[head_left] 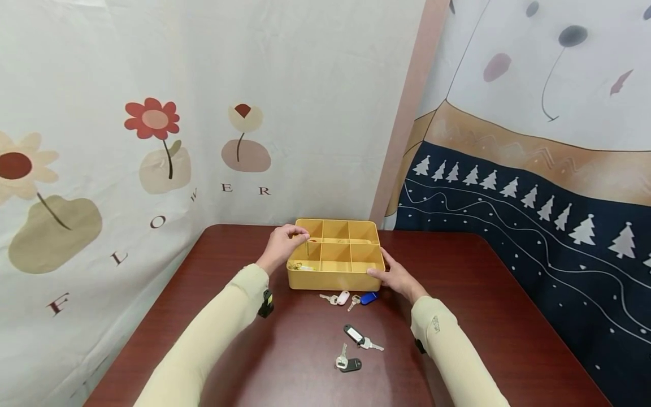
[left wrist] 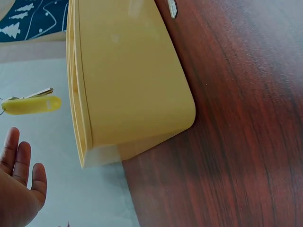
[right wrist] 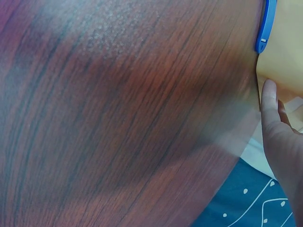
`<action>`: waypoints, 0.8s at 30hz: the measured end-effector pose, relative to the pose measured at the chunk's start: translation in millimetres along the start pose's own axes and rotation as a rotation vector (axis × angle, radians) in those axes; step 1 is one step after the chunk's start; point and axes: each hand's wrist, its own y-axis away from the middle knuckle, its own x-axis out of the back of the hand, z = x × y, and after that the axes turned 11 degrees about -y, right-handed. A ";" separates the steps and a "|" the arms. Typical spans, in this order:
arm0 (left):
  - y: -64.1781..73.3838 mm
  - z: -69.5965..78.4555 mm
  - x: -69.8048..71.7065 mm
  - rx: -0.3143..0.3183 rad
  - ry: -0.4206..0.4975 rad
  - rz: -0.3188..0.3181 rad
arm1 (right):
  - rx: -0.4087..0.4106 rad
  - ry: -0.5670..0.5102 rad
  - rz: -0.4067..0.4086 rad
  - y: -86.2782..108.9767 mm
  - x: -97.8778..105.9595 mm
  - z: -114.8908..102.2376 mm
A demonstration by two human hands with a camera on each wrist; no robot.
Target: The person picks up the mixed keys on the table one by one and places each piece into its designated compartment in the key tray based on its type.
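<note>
A yellow box with six compartments (head_left: 335, 281) stands toward the far side of the table. Over its left compartments, my left hand (head_left: 282, 246) pinches a key ring, and a key with a yellow tag (left wrist: 33, 106) dangles from it. The front left compartment holds a key with a light tag (head_left: 303, 268). Something small and red (head_left: 312, 241) shows behind it. My right hand (head_left: 398, 276) holds the box by its front right corner, thumb on the front wall and fingers along the right side.
Before the box lie a key with a white tag (head_left: 342, 298) and one with a blue tag (head_left: 369, 298). Closer to me are two keys with black tags, one upper (head_left: 354, 334) and one lower (head_left: 351, 365). Printed cloth (head_left: 325, 113) hangs behind the table.
</note>
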 end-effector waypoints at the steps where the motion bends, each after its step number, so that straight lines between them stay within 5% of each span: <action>1: -1.0 -0.6 -0.8 0.006 -0.002 0.003 | 0.000 -0.003 -0.001 0.0 0.0 0.0; 24: -11.7 -13.5 -12.0 0.075 -0.035 -0.009 | 0.021 -0.028 -0.006 -2.8 1.1 2.3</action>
